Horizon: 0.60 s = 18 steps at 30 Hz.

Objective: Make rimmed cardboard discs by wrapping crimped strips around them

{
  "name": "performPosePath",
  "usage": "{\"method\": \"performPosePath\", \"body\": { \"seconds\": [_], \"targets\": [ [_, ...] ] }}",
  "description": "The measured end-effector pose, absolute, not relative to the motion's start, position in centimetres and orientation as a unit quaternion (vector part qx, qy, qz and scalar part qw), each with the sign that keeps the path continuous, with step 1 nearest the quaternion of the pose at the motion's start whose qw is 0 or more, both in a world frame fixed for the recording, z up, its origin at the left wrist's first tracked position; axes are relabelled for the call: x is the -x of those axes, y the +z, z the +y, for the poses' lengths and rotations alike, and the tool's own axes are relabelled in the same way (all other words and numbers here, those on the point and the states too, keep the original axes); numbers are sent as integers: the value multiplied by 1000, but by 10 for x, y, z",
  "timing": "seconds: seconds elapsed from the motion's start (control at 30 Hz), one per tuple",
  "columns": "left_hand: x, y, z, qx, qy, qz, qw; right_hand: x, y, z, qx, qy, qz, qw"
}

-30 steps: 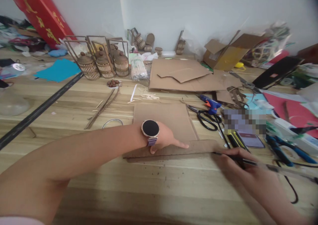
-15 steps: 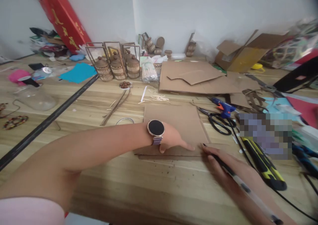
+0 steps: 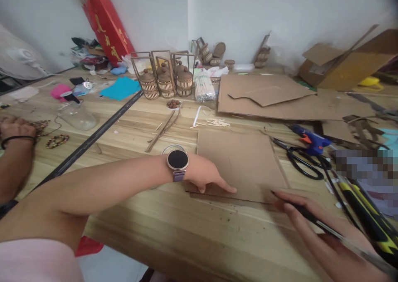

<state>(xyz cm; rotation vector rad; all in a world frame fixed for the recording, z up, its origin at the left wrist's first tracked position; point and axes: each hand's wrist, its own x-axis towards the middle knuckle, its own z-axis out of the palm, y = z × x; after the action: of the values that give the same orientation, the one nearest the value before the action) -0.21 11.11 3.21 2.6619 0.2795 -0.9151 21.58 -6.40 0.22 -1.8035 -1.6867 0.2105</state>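
Note:
My left hand [image 3: 205, 175], with a watch on its wrist, presses on the near left part of a square cardboard piece [image 3: 242, 157]. One finger is stretched along the cardboard's near edge, and the others are partly hidden. A dark pen [image 3: 306, 212] is pinched in my right hand [image 3: 317, 232], its tip just by the near right corner of the cardboard. I cannot tell whether the tip touches it. Under the near edge another cardboard layer shows. Black-handled scissors [image 3: 303, 164] lie right of the cardboard.
A blue glue gun [image 3: 311, 140] and a yellow-black utility knife [image 3: 370, 211] lie to the right. Larger cardboard sheets [image 3: 267, 108] and small lidded baskets [image 3: 166, 83] stand farther back. At far left, another person's hand [image 3: 15, 128] rests near beads. A glass jar [image 3: 77, 115] lies nearby.
The view has turned left, bringing another person's arm into sight. My right hand with the pen has drawn slightly away from the cardboard; my left hand has slid left along it.

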Motion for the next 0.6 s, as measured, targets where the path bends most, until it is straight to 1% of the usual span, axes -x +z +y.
{"method": "performPosePath", "body": {
  "seconds": [0.13, 0.23, 0.37, 0.47, 0.6],
  "targets": [
    [-1, 32, 113, -925, -324, 92, 173, -169, -2, -60, 637, 223, -661, 328],
    [-1, 33, 114, -925, -320, 96, 180, -129, -15, -51, 606, 274, -664, 341],
    [-1, 35, 115, -919, -322, 100, 207, -98, -31, -35, 576, 299, -667, 365],
    [-1, 33, 117, -913, -323, 95, 230, -92, -37, -26, 570, 314, -669, 360],
    [-2, 31, 119, -908, -329, 94, 243, -90, -43, -24, 574, 299, -673, 357]
  ]
}}
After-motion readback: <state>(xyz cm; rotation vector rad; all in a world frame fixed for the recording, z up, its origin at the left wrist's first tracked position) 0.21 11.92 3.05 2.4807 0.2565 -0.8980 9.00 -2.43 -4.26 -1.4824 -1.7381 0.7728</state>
